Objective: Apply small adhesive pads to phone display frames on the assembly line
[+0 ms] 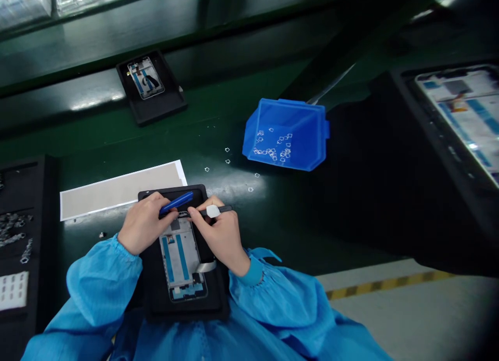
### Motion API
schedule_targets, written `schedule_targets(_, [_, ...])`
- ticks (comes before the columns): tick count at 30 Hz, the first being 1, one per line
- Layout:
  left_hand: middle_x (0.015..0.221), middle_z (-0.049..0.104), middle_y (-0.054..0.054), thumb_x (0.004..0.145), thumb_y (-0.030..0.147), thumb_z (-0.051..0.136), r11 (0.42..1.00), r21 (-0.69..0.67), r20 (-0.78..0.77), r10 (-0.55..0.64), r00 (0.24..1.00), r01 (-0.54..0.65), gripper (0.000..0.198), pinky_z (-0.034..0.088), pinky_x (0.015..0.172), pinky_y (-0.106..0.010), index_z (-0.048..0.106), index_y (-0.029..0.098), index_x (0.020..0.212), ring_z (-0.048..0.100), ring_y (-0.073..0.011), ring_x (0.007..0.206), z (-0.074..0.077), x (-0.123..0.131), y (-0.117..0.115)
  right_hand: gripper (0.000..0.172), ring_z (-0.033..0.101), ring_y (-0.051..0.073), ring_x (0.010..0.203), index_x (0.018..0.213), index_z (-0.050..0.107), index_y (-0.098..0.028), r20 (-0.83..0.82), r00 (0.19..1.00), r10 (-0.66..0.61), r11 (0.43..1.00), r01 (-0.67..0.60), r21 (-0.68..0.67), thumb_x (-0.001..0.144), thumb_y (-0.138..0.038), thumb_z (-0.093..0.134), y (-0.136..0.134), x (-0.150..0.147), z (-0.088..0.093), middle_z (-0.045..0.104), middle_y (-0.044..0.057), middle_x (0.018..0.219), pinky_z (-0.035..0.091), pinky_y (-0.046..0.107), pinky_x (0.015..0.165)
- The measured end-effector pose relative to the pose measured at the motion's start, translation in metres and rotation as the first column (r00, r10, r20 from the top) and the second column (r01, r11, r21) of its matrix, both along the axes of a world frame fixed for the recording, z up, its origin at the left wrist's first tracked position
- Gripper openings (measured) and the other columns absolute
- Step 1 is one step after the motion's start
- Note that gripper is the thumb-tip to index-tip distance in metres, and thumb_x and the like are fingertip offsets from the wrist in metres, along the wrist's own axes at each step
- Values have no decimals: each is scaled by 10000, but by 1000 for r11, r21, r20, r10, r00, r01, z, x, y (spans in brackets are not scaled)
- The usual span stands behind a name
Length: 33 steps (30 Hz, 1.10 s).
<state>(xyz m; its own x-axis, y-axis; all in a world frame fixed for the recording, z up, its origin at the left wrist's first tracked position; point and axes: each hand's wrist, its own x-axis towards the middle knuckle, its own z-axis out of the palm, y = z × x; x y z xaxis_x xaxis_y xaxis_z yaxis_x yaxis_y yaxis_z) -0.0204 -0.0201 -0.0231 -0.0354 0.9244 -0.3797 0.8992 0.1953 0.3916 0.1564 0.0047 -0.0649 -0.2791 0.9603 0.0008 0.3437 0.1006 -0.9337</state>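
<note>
A phone's inner frame [185, 257] with blue strips lies in a black tray [150, 288] close to my body. My left hand [142, 223] is closed on a blue pry tool [177, 202], at the upper left of the frame. In my right hand [222, 236] are dark tweezers [226, 209], with a white tag [212, 211] on them. Its fingertips are over the top end of the frame, and both hands nearly meet there. What lies under the fingertips is hidden. A silvery flex strip [206, 267] sticks out from the frame's right side.
A blue bin [288, 114] holds several small pale outline pieces, with others loose on the green table [218, 137]. A grey sheet [120, 189] lies behind the tray. Another phone frame sits in a black tray [159, 111] farther back. Parts trays [39, 246] stand left; another device [463, 106] is right.
</note>
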Motion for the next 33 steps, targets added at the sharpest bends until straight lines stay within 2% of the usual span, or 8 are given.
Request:
schedule_targets(4, [951, 638, -34, 917, 344, 528, 1000, 6, -56, 7, 998, -7, 201, 438, 652, -297, 680, 219, 961, 631, -192, 822, -2, 3, -1, 223, 570, 148, 540, 710, 556, -222, 5, 1000, 4, 1000, -4, 0, 885, -348, 613, 0, 0, 1, 606, -14, 628, 414, 273, 529])
schedule_targets(9, [1001, 655, -32, 934, 331, 523, 997, -30, -106, -73, 992, 70, 186, 435, 646, -280, 667, 217, 965, 644, -188, 841, 0, 4, 3, 247, 580, 159, 602, 672, 531, -228, 12, 999, 35, 996, -36, 84, 886, -335, 593, -1, 3, 2, 569, -6, 639, 431, 278, 572])
schedule_targets(12, [1006, 656, -35, 940, 327, 523, 995, -46, -122, -99, 988, 94, 185, 433, 648, -286, 664, 211, 964, 648, -195, 848, 2, 4, 6, 248, 564, 149, 569, 668, 522, -230, -37, 999, 27, 998, -24, 64, 884, -324, 599, -2, 3, 2, 545, -18, 623, 425, 275, 557])
schedule_targets(21, [991, 651, -38, 940, 340, 512, 996, -9, -111, -91, 990, 90, 201, 451, 654, -284, 670, 217, 962, 650, -191, 843, -2, 1, 2, 217, 600, 181, 663, 704, 548, -232, 25, 998, 51, 986, -55, 158, 892, -313, 618, -3, 2, -2, 585, 0, 670, 441, 294, 616])
schedule_targets(27, [987, 656, -45, 930, 338, 517, 996, -9, -109, -88, 990, 87, 192, 493, 709, -307, 672, 225, 940, 666, -225, 893, -2, 3, 8, 215, 595, 188, 663, 705, 532, -234, 30, 998, 46, 977, -51, 208, 882, -316, 622, -2, -1, -7, 591, 7, 679, 433, 296, 622])
schedule_targets(30, [1067, 675, -58, 934, 354, 485, 994, 98, -93, -41, 995, 50, 240, 522, 791, -330, 669, 232, 1031, 675, -242, 956, 5, 3, -7, 200, 588, 171, 632, 705, 536, -233, -26, 999, 27, 985, -22, 171, 867, -317, 616, -1, -1, -7, 591, -4, 666, 434, 282, 615])
schedule_targets(32, [1141, 684, -56, 929, 404, 466, 974, 218, -53, 72, 996, -59, 313, 530, 866, -348, 653, 260, 1135, 673, -257, 1027, 8, -5, -35, 199, 571, 154, 587, 702, 537, -232, -97, 995, 5, 993, 6, 121, 863, -326, 606, -1, -1, -5, 576, -18, 642, 431, 267, 582])
schedule_targets(33, [1148, 693, -44, 911, 439, 473, 954, 260, -40, 164, 986, -148, 343, 545, 850, -355, 652, 289, 1163, 679, -267, 1029, 7, -13, -53, 196, 565, 148, 573, 701, 537, -231, -121, 993, -6, 994, 19, 107, 859, -326, 602, -1, -2, -5, 571, -24, 635, 429, 263, 572])
